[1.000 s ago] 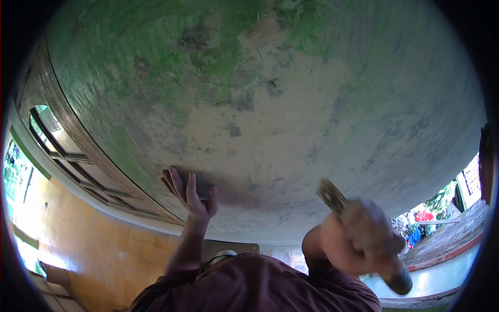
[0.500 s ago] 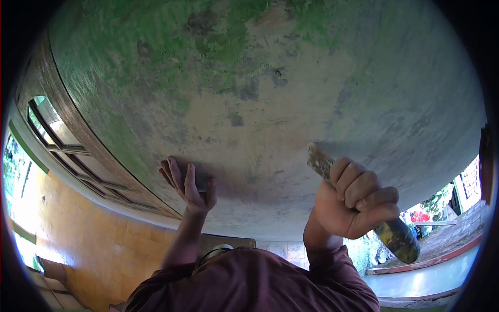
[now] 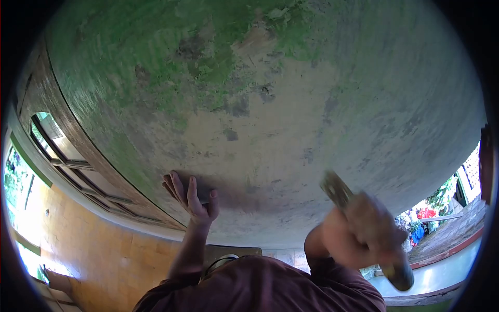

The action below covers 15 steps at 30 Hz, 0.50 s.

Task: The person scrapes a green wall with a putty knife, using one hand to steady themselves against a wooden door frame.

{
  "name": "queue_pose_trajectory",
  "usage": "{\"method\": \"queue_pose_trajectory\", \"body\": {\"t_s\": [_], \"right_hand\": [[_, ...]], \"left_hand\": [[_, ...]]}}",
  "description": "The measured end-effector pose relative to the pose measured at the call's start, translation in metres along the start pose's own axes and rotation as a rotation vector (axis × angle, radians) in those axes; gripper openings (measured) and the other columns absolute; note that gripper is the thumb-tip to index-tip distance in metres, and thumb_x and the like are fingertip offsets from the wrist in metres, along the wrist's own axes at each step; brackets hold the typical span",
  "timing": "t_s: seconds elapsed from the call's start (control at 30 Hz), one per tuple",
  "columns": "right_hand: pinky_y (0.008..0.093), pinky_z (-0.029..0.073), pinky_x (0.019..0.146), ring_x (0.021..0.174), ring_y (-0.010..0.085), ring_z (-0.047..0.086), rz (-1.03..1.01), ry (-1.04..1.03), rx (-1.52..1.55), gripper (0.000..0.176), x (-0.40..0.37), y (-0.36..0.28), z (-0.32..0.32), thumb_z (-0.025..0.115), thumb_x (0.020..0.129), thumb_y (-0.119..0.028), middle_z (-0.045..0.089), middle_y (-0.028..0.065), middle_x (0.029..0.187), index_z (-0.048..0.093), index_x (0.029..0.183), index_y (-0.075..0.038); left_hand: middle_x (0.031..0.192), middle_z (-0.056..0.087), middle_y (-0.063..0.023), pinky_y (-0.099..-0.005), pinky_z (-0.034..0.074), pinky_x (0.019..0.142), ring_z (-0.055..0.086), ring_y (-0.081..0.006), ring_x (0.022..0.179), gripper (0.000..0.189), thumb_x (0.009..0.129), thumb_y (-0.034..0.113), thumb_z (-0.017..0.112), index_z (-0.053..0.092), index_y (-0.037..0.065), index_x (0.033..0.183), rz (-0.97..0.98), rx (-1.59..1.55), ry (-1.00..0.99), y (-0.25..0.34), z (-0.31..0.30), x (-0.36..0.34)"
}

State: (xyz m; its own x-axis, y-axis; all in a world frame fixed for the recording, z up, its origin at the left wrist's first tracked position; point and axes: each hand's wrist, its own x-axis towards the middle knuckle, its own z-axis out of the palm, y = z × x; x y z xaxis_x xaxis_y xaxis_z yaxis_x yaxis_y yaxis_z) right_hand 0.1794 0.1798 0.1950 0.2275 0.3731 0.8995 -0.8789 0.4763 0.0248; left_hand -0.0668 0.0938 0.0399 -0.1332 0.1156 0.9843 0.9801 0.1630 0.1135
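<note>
A large wall [image 3: 275,135] fills most of the view, with patchy green paint above and bare greyish plaster lower down. My left hand [image 3: 195,197] is raised against its lower part, fingers apart and holding nothing. At the lower right, my right hand [image 3: 361,234] is wrapped in a fist around a scraper [image 3: 335,188], both blurred by motion. The worn, spattered end of the scraper points up and left at the wall, and its dark, rounded handle end shows below the fist. My fingers hide the middle of the tool.
A wooden-framed window [image 3: 78,166] borders the wall at the left, above a tan tiled floor [image 3: 104,244]. Bright openings lie at both sides. On the right are a ledge [image 3: 447,234] with a red edge and some red and blue items outside.
My right hand has moved down with the scraper, whose upper end is now lower and further right. The left hand keeps its spread pose, a little lower in view; the view has shifted slightly.
</note>
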Motion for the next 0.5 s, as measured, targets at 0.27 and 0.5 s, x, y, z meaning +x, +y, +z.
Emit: {"method": "queue_pose_trajectory", "body": {"t_s": [0.27, 0.5], "right_hand": [[0.0284, 0.024, 0.042, 0.042, 0.0111, 0.028, -0.080, -0.011, 0.059, 0.046, 0.003, -0.003, 0.008, 0.050, 0.095, -0.040, 0.034, 0.0000, 0.052, 0.035, 0.063, -0.010], [0.0293, 0.028, 0.047, 0.048, 0.0125, 0.033, 0.277, -0.239, -0.061, 0.047, -0.009, 0.032, -0.013, 0.051, 0.093, -0.044, 0.039, 0.0010, 0.057, 0.038, 0.066, -0.009]], "left_hand": [[0.147, 0.024, -0.0295, -0.0607, 0.008, 0.110, 0.015, -0.0476, 0.138, 0.055, 0.090, 0.034, 0.051, 0.042, 0.001, 0.134, -0.002, -0.005, 0.015, -0.002, 0.003, 0.001], [0.147, 0.025, -0.0279, -0.0609, 0.009, 0.110, 0.016, -0.0471, 0.138, 0.052, 0.090, 0.029, 0.050, 0.042, 0.001, 0.133, -0.007, -0.019, -0.004, 0.005, -0.003, 0.009]]}}
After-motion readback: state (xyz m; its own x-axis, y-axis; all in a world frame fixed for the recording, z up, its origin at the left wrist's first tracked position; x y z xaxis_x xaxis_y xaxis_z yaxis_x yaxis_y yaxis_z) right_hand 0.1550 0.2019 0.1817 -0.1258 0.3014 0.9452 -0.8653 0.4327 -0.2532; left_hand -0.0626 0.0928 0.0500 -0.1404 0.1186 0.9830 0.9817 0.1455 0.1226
